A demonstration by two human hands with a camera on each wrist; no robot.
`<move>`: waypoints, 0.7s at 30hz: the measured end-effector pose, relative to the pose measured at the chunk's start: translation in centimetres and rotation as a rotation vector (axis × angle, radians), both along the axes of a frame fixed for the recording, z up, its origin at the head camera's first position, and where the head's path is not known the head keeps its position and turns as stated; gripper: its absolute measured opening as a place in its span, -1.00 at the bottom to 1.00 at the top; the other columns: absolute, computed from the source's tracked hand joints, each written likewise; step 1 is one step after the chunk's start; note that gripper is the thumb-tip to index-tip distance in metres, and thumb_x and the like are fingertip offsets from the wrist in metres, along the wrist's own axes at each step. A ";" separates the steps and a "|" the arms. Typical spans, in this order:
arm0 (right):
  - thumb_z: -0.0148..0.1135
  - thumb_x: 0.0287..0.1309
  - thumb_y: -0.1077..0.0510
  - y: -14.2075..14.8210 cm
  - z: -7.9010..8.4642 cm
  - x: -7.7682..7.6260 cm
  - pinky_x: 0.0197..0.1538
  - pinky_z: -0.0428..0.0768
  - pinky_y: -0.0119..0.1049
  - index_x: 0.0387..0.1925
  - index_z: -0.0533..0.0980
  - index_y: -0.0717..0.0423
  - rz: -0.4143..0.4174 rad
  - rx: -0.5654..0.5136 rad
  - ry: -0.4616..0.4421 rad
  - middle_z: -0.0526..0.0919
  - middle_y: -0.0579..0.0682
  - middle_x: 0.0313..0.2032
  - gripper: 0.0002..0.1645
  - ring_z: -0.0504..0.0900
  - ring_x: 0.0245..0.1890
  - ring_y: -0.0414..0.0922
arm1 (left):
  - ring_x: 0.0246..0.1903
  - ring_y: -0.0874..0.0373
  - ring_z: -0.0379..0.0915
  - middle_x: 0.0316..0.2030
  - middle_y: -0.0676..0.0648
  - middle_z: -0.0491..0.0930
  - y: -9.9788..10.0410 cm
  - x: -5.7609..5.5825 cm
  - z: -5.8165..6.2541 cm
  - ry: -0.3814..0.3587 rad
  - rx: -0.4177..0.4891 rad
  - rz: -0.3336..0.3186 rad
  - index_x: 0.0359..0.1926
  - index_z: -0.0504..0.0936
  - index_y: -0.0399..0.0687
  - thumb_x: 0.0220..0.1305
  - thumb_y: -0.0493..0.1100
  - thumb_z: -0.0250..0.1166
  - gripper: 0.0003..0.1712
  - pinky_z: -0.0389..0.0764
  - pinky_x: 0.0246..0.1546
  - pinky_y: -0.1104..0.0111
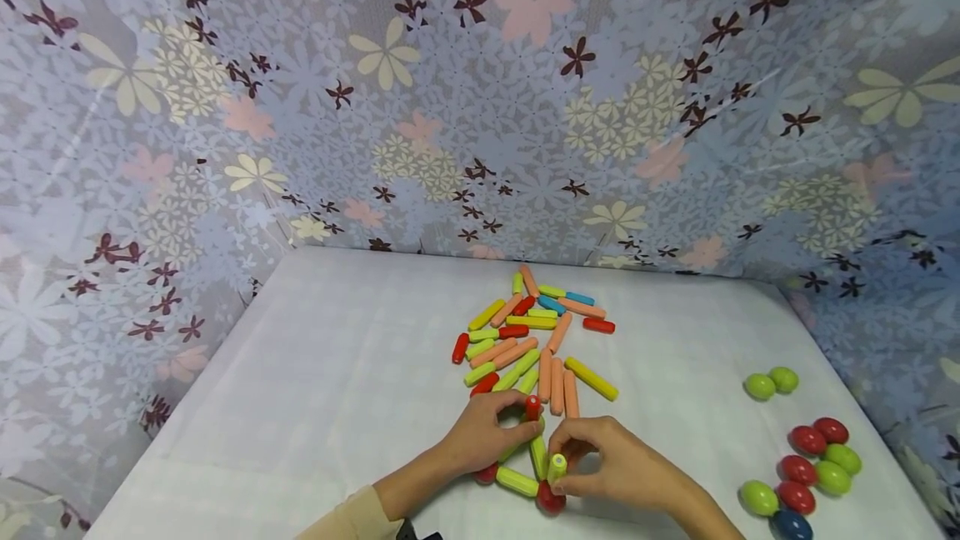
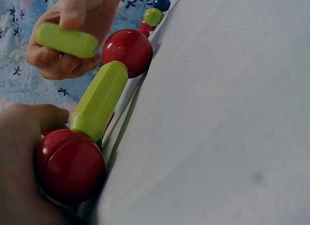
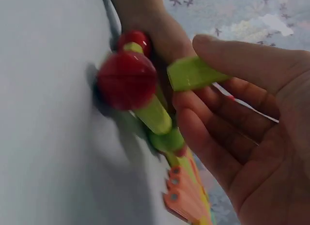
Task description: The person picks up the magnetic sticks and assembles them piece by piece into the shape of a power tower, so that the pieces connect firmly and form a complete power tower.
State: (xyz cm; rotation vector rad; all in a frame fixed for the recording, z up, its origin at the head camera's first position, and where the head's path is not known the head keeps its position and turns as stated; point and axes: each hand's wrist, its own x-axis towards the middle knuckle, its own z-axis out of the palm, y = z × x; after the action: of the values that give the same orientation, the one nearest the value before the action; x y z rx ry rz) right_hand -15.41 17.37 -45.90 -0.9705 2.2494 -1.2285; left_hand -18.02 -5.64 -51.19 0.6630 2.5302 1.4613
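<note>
A low triangle of green rods (image 1: 517, 482) and balls lies near the table's front edge. Two of its corners are red balls (image 1: 551, 500); the far corner is a green ball (image 3: 167, 139). My left hand (image 1: 483, 430) reaches round the triangle's left side, thumb and index finger pinching a short red rod (image 1: 532, 408) that stands upright over the far corner. With thumb and fingertips my right hand (image 1: 611, 465) pinches a short green rod (image 1: 557, 468), tilted, close above the near red ball. In the right wrist view this green rod (image 3: 193, 74) appears beside the red ball (image 3: 127, 80).
Beyond the hands lies a loose spread of orange rods (image 1: 557, 386), yellow, red, green and blue ones. Several red balls (image 1: 798, 471), green balls (image 1: 832, 477) and a blue ball (image 1: 791, 525) sit at the right. Floral cloth (image 1: 480, 107) hangs behind the white table (image 1: 300, 373).
</note>
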 end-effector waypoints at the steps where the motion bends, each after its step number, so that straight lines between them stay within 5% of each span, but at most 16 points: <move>1: 0.42 0.06 -0.05 -0.2 -0.1 0.1 -0.14 0.59 -0.27 -0.18 0.55 -0.10 0.013 0.001 -0.005 0.64 -0.21 -0.26 -0.69 0.63 -0.27 -0.21 | -0.01 0.36 0.43 -0.15 0.32 0.56 0.0 0.0 0.0 0.007 -0.002 -0.001 -0.04 0.64 0.23 0.25 0.21 0.25 -0.66 0.40 0.12 0.17; 8: 0.40 0.07 -0.10 -0.3 -0.4 0.0 -0.12 0.53 -0.32 -0.12 0.56 -0.19 0.087 0.086 -0.003 0.63 -0.31 -0.24 -0.67 0.59 -0.24 -0.27 | -0.02 0.36 0.42 -0.17 0.32 0.55 -0.1 0.0 0.1 0.002 -0.018 0.004 -0.06 0.63 0.22 0.25 0.22 0.24 -0.66 0.40 0.12 0.19; 14: 0.32 0.18 0.14 2.4 0.7 -2.5 -0.08 0.57 -0.23 0.12 0.53 0.04 0.163 0.004 -0.185 0.65 -0.02 -0.08 -0.55 0.62 -0.15 -0.04 | 0.00 0.35 0.41 -0.14 0.32 0.54 0.0 0.0 0.2 -0.029 -0.028 0.005 -0.04 0.62 0.25 0.25 0.22 0.25 -0.66 0.38 0.14 0.16; 16: 0.28 0.22 0.16 3.4 0.8 -4.0 -0.09 0.57 -0.22 0.14 0.52 0.09 0.072 0.005 -0.146 0.64 0.03 -0.08 -0.56 0.61 -0.16 -0.04 | 0.01 0.34 0.40 -0.12 0.32 0.54 0.0 0.0 0.2 -0.041 -0.035 0.005 -0.03 0.62 0.24 0.25 0.21 0.25 -0.65 0.37 0.15 0.15; 21: 0.23 0.26 0.13 4.3 0.1 -8.2 -0.12 0.59 -0.15 0.10 0.54 0.09 -0.328 0.140 0.173 0.61 0.01 -0.02 -0.62 0.58 -0.11 -0.06 | -0.01 0.32 0.39 -0.11 0.31 0.53 -0.1 0.0 0.3 -0.062 -0.055 0.008 0.00 0.61 0.21 0.25 0.20 0.26 -0.63 0.37 0.16 0.14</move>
State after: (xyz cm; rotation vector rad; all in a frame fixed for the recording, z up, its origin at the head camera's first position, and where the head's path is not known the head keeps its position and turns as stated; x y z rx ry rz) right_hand -23.63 21.64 -45.83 -0.6974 2.6724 -1.1295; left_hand -18.04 -5.72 -50.89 0.5909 2.5191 1.3873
